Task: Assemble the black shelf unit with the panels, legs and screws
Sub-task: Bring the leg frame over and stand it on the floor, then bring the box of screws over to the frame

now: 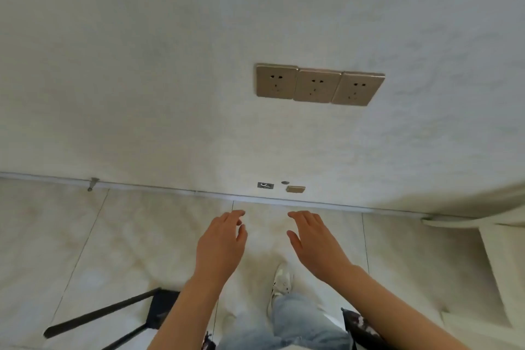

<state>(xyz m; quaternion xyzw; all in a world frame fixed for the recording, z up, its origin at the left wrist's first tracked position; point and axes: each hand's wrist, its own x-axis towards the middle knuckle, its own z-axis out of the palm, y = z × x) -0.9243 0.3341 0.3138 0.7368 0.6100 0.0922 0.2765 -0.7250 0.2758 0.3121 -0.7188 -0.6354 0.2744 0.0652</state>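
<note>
A pale wall (142, 65) fills the upper half of the view and meets a light tiled floor (127, 236) along a thin skirting line. At the far right edge stands a piece of white furniture (494, 264), its stepped side running down to the floor.

The black shelf part (99, 312) lies on the tiles at the lower left: 2 slim black bars slant out toward the left, and they join a dark panel (162, 307) that is partly hidden behind the left forearm. How the bars are fixed to the panel is too blurred to tell.

Light blue jeans (295, 321) show at the bottom centre, with 1 white shoe (281, 281) planted on the tiles ahead of them.

The left hand (220, 247) and right hand (316, 244) reach forward over the floor, palms down, fingers stretched loosely, thumbs turned inward. They are apart, with bare tile between them, and neither holds or touches anything. Both are well apart from the black shelf part.

On the wall above, 3 gold sockets (318, 85) sit side by side, touching edge to edge. Low on the wall, just above the skirting, are a small gold plate (295, 189) and a small dark plate (265, 185) near it
</note>
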